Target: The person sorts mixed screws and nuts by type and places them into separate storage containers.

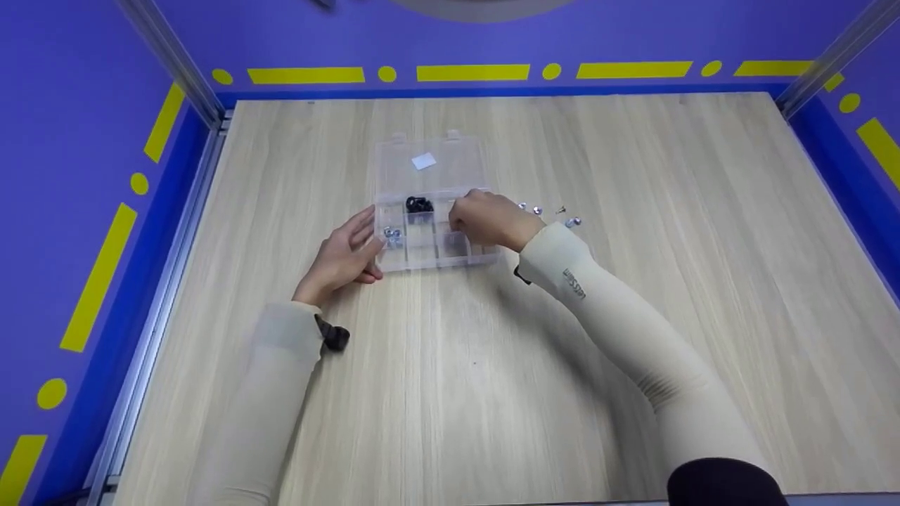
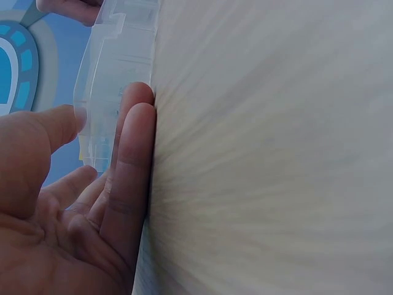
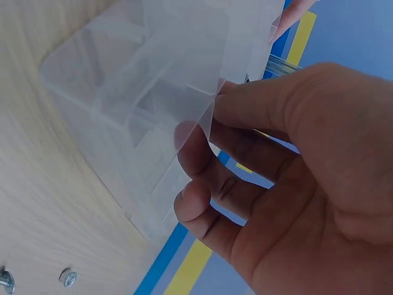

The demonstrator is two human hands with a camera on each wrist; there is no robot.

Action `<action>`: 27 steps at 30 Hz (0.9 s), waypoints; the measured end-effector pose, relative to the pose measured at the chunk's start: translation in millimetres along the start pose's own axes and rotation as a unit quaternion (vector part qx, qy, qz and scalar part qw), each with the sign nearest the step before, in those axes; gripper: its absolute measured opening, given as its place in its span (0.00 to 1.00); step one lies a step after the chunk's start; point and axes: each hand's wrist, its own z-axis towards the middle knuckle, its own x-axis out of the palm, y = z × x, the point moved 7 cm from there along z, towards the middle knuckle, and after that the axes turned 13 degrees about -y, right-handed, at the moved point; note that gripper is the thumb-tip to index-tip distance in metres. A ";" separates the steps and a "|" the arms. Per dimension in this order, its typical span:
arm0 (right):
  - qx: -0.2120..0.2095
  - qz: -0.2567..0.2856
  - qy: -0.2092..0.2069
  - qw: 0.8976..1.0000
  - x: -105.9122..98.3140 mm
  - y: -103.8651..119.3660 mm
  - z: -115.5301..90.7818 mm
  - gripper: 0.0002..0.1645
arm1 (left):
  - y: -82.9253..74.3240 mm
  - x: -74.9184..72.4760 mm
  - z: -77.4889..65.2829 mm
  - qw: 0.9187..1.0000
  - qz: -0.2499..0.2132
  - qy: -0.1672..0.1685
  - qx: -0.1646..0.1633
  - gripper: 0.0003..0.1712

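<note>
A clear plastic compartment box (image 1: 422,265) lies on the table with its lid (image 1: 460,158) folded back. My left hand (image 1: 344,256) holds the box's left side, thumb at the rim and fingers along the outer wall. My right hand (image 1: 492,219) reaches over the right-hand compartments, fingers bent down. In the right wrist view, that hand pinches a thin clear plastic divider (image 3: 184,98) between thumb and fingers. Black small parts (image 1: 420,204) fill a back compartment. Silver screws (image 1: 392,235) sit in a left compartment.
Several loose screws (image 1: 537,210) lie on the wooden table (image 1: 457,393), right of the box and close to my right wrist. A small white label (image 1: 424,161) is on the lid. Blue walls (image 1: 478,42) with yellow marks border the table's back and sides.
</note>
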 end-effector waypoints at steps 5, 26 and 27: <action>-0.029 0.016 -0.024 0.999 -5.0 -0.1 -3.2 0.16 | -1.3 0.6 -0.9 1.000 -0.005 0.002 0.004 0.40; 0.005 0.075 -0.147 0.986 -53.3 -70.3 -55.6 0.15 | -1.5 0.4 -1.7 1.000 0.010 0.002 0.003 0.40; 0.011 0.076 -0.146 0.986 -53.0 -75.1 -58.8 0.16 | -3.1 0.3 -2.8 1.000 0.011 0.002 -0.001 0.40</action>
